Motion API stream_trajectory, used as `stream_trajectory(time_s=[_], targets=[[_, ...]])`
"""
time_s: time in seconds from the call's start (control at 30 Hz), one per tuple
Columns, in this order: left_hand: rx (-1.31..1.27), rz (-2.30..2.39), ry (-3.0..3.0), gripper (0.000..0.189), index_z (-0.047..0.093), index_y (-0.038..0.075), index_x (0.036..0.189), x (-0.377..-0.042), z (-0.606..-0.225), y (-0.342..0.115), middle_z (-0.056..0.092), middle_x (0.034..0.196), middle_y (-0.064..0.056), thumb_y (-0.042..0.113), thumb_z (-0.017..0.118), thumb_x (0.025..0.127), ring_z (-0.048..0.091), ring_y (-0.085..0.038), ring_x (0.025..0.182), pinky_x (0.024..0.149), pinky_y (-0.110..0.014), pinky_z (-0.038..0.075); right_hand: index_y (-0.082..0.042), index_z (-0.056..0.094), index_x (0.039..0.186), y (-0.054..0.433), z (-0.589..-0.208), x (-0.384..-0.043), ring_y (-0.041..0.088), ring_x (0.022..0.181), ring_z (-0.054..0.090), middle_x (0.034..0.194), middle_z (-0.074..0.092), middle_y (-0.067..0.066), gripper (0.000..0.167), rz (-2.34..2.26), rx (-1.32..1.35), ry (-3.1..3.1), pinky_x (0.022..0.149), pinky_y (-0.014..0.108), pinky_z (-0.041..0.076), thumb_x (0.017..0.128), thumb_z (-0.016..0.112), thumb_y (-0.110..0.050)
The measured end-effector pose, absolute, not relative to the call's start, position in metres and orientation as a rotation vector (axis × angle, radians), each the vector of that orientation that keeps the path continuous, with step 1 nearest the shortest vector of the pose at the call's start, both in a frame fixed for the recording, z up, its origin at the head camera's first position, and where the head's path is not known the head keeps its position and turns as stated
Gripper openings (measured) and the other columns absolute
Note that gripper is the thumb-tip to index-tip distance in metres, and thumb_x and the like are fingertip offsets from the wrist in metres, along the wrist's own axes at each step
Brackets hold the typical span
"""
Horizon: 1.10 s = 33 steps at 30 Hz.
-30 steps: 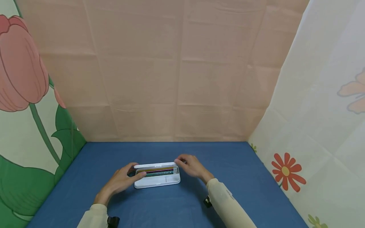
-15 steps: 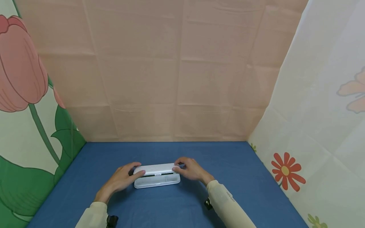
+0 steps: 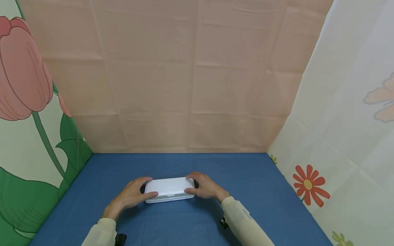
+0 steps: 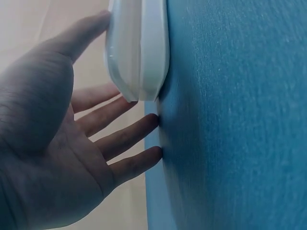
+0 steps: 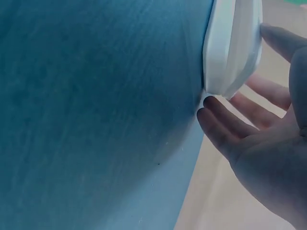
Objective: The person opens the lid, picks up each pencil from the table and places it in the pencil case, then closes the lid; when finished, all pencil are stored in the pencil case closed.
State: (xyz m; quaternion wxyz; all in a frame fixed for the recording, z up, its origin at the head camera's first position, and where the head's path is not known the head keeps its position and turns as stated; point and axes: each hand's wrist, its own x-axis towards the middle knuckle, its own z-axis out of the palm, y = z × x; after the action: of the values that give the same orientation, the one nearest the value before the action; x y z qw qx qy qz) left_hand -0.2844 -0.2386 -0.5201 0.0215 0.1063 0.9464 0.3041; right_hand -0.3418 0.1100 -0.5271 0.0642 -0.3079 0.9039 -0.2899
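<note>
A white pencil case [image 3: 169,185] lies on the blue table with its lid down over the base, and a thin seam shows along its front. Its left end sits between the thumb and forefinger of my left hand [image 3: 128,195], thumb at the lid's front corner. My right hand [image 3: 207,186] holds the other end likewise, thumb in front and forefinger at the back. In the left wrist view the case [image 4: 127,48] appears end-on, with the lower fingers spread below it. The right wrist view shows the thumb touching the lid of the case [image 5: 232,48]. The pencils inside are hidden.
The blue-covered table [image 3: 172,225] extends around the case. A beige cloth [image 3: 191,85] hangs behind its far edge. Flower-printed sheets stand on both sides, with a pink tulip [image 3: 24,71] at left and a red flower [image 3: 307,184] at right.
The lid has swung from upright down over the base, covering the pencils and front tray. Both thumbs have come forward with it to the front edge.
</note>
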Motion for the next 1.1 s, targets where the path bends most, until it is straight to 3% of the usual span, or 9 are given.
stream_trajectory(time_s=[0.37,1.1], targets=[[0.290,0.916,2.928,0.092,0.059,-0.002,0.159,-0.283,-0.519,-0.233,0.058,0.164,-0.032,0.054,0.091,0.093,0.052,-0.058,0.154,0.124,-0.077,0.046,-0.013,0.058,0.164,0.105,-0.532,-0.340,0.033,0.159,0.054,0.173,0.054,0.011,0.073,-0.758,-0.898,2.749,0.131,0.060,0.048,0.105,0.077,-0.053],[0.208,0.882,2.921,0.097,0.058,-0.002,0.159,-0.286,-0.520,-0.228,0.057,0.164,-0.034,0.052,0.096,0.088,0.053,-0.058,0.154,0.123,-0.076,0.047,-0.013,0.063,0.159,0.099,-0.532,-0.337,0.032,0.154,0.059,0.169,0.059,0.011,0.071,-0.752,-0.861,2.789,0.127,0.057,0.053,0.101,0.086,-0.045]])
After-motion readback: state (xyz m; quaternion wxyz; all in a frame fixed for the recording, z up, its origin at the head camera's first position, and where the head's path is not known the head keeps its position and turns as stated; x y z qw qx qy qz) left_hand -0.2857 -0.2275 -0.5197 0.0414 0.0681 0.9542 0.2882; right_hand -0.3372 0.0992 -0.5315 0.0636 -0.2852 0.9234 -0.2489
